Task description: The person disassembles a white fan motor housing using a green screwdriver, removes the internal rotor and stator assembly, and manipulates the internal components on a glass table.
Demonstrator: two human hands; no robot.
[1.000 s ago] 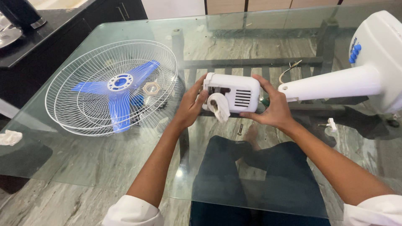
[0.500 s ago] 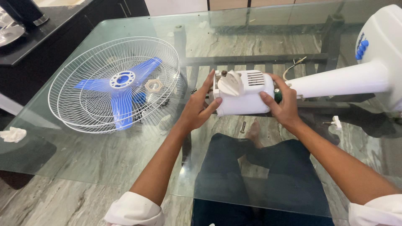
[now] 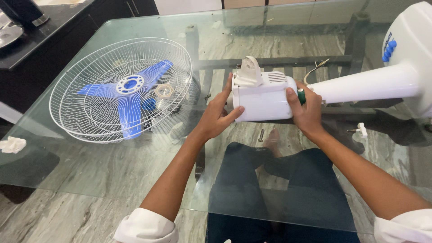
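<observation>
A white fan motor housing (image 3: pixel 265 96) with a vented top and a plastic bracket sticking up is held over the glass table (image 3: pixel 112 180). My left hand (image 3: pixel 218 114) grips its left end, thumb on the front face. My right hand (image 3: pixel 306 112) grips its right end and also pinches a small green-handled tool (image 3: pixel 301 96) against it. The white fan stand pole (image 3: pixel 364 85) lies just right of the housing and runs to the round base (image 3: pixel 411 49) with blue buttons.
A white wire fan guard (image 3: pixel 90 67) with blue blades (image 3: pixel 130 112) and a loose nut lies at the left. A screw (image 3: pixel 261 135) and a small white part (image 3: pixel 361 129) lie on the glass. A dark counter stands far left, a crumpled cloth (image 3: pixel 12 145) below it.
Both hands have rolled the motor housing, so its bracket went from hanging down in front to pointing up, and the housing now sits lower and closer to the pole.
</observation>
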